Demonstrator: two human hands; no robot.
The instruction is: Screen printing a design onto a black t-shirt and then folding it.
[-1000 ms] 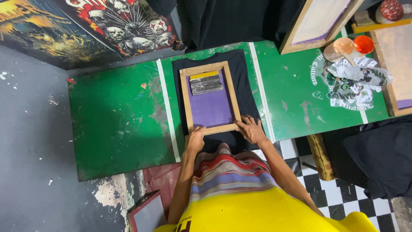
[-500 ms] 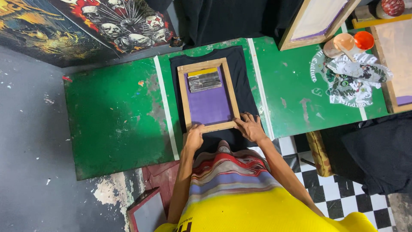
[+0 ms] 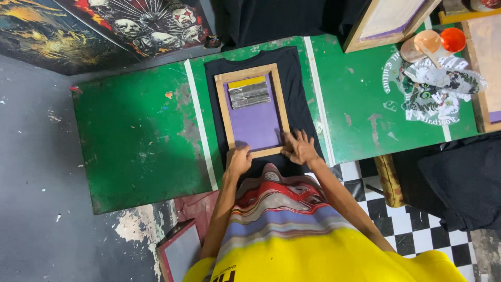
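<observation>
The right hand has slid onto the frame corner, fingers spread flat; the left hand presses the bottom edge, fingers curled. Uneven pressure could shift the frame on the shirt.

Frame on shirt on table; squeegee inside frame.

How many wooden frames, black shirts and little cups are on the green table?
Wooden frames: 3 (one under both hands, one at the top, one at the right edge)
Black shirts: 1
Little cups: 2 (tan, orange)
Total: 6
</observation>
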